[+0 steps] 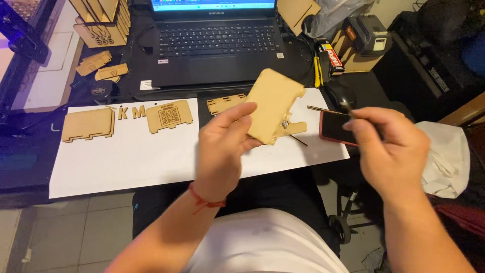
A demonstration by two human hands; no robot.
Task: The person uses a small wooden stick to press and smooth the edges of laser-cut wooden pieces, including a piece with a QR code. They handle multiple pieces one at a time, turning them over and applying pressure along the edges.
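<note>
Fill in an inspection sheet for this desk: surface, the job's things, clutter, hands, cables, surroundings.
Surface: black desk covered by white paper sheets.
Job's things: flat wooden panel raised in the left hand; thin dark tool in the right hand.
Clutter: cut wooden pieces, wooden letters, red-cased phone, laptop, tape measure, yellow-handled pliers.
Hands: both closed on their items.
Cables: dark leads right of the laptop.
Surroundings: tiled floor, white cloth at right.
</note>
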